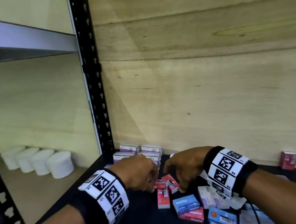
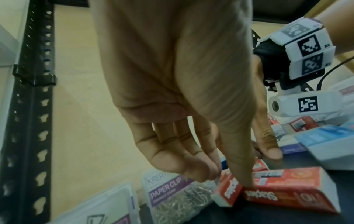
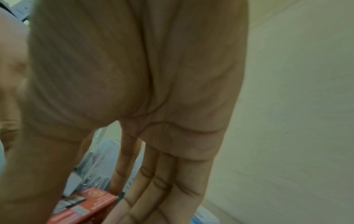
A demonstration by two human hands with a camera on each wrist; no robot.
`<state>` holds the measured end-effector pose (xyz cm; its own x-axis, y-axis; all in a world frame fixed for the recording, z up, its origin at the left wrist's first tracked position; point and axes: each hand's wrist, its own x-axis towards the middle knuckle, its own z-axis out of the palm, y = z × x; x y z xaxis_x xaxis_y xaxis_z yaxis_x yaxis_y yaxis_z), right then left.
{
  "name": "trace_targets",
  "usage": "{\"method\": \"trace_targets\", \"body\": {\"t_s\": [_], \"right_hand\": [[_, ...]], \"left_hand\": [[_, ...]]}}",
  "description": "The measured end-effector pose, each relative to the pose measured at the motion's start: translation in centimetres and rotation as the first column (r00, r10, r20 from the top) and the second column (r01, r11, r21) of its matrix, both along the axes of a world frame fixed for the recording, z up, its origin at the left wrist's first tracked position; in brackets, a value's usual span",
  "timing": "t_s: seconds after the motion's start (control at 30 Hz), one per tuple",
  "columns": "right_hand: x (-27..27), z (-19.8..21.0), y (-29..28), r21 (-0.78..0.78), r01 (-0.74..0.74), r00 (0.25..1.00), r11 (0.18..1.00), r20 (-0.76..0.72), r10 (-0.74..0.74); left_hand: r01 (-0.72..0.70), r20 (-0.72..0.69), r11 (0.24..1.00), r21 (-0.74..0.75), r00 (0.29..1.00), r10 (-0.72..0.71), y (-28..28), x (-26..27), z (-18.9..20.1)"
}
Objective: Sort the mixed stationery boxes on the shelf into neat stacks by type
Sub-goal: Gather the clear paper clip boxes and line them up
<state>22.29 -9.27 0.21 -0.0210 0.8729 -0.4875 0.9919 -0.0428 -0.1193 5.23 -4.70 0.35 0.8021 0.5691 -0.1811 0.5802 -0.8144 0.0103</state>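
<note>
Red staple boxes [image 1: 164, 187] lie in a loose cluster on the dark shelf [image 1: 137, 222], just in front of the paper clip cases [image 1: 140, 152] stacked at the back wall. Left hand [image 1: 139, 173] comes down over them — thumb [image 2: 243, 174] pressing one box's top, the other fingers [image 2: 193, 166] loosely curled and holding nothing. Right hand [image 1: 186, 167] hovers just beside, fingers [image 3: 172, 181] straight and close together, nothing gripped. Blue boxes [image 1: 186, 203] lie scattered nearer than the cases. These cartons look small, stiff, dense for their size — best pinched across the long sides.
</note>
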Motion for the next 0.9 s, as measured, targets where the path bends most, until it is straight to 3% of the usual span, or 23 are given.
{"method": "trace_targets", "body": {"t_s": [0.47, 0.9], "right_hand": [[3.2, -0.3, -1.1, 0.075, 0.016, 0.990, 0.997, 0.139, -0.026], [6.4, -0.3, -2.8, 0.033, 0.146, 0.985, 0.989, 0.084, -0.148]], "left_hand": [[0.101, -0.025, 0.989, 0.107, 0.995, -0.099, -0.7, 1.9, -0.7], [0.126, 0.011, 0.990, 0.061, 0.992, -0.126, -1.4, 6.1, -1.2]]}}
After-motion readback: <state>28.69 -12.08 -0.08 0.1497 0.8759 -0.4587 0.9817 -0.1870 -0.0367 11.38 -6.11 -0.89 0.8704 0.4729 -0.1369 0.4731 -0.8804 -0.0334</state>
